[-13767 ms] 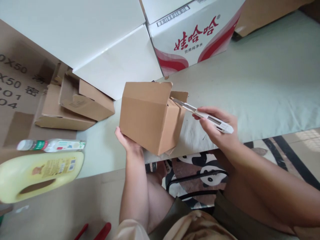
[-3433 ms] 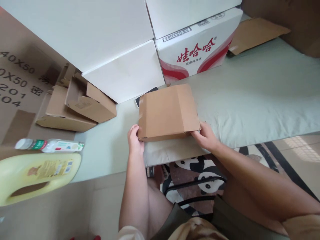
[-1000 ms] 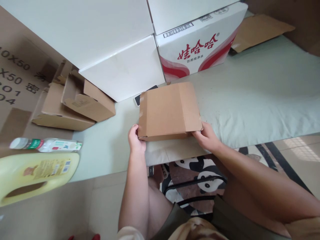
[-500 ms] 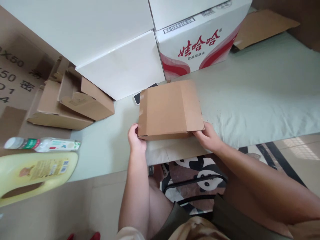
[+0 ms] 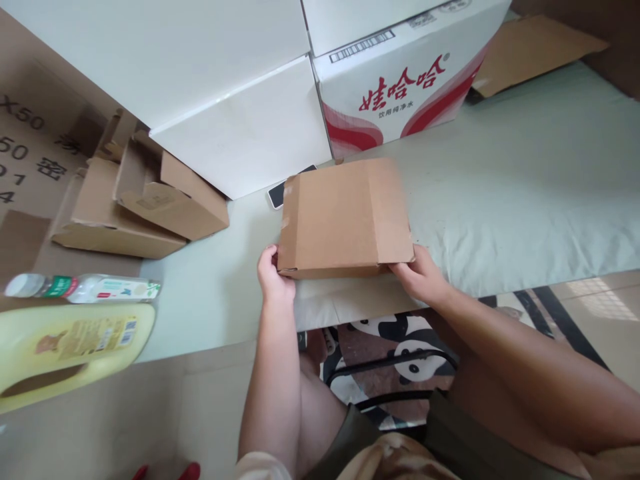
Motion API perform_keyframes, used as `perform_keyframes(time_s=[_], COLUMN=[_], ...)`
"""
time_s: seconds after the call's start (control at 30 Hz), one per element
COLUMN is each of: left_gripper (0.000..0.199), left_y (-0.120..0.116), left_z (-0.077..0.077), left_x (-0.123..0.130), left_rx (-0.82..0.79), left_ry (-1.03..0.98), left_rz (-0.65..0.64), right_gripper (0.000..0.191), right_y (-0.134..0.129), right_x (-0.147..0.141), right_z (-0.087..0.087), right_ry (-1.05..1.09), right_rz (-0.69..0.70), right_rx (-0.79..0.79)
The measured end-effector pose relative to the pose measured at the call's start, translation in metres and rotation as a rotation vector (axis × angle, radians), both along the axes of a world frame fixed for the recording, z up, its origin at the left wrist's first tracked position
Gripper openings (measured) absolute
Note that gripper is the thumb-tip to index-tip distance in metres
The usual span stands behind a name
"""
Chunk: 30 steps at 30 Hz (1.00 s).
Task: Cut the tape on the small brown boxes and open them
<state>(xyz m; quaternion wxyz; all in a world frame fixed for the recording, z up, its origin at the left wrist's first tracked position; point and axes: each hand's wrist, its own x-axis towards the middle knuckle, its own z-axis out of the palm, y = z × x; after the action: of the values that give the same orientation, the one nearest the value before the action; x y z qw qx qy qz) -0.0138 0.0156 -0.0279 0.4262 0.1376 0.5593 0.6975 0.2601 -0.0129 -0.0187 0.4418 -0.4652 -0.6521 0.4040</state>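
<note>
A brown cardboard box lies between my hands near the front edge of the green cloth surface. Its near left corner is gripped by my left hand, thumb at the side and the other fingers hidden. At the near right corner my right hand grips the box, with fingers partly under it. The broad upper face shows creases near the left and right sides. Behind its far left corner a dark phone-like object is partly covered.
White boxes and a red-and-white printed carton stand behind. Open brown boxes, a clear bottle and a yellow jug are at the left. Flat cardboard lies at the back right.
The brown box has shifted slightly to the right, with both hands still gripping it. The surroundings have moved only slightly in view.
</note>
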Motion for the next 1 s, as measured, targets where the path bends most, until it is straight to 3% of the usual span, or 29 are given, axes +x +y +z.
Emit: perform_keyframes(time_s=[0.4,0.53,0.67,0.77,0.9,1.0], left_gripper=[0.031,0.033,0.049,0.054,0.055,0.045], left_y=[-0.008,-0.011,-0.015,-0.017,-0.020,-0.021], left_z=[0.007,0.011,0.016,0.019,0.018,0.012], left_x=[0.003,-0.002,-0.005,-0.003,-0.002,-0.004], left_rx=[0.074,0.012,0.014,0.045,0.058,0.046], left_ry=[0.086,0.078,0.106,0.125,0.146,0.135], left_rz=[-0.045,-0.153,-0.321,-0.286,-0.304,-0.308], right_gripper=[0.019,0.018,0.019,0.019,0.034,0.042], right_y=[0.002,0.003,0.003,0.002,0.003,0.006], right_x=[-0.001,-0.003,-0.002,0.001,0.005,0.006], right_z=[-0.003,-0.004,-0.004,-0.004,-0.003,-0.006], right_ry=[0.023,0.025,0.015,-0.001,0.113,0.228], right_rz=[0.007,-0.020,-0.114,-0.217,-0.168,-0.215], right_rx=[-0.010,-0.009,-0.004,0.032,0.070,-0.039])
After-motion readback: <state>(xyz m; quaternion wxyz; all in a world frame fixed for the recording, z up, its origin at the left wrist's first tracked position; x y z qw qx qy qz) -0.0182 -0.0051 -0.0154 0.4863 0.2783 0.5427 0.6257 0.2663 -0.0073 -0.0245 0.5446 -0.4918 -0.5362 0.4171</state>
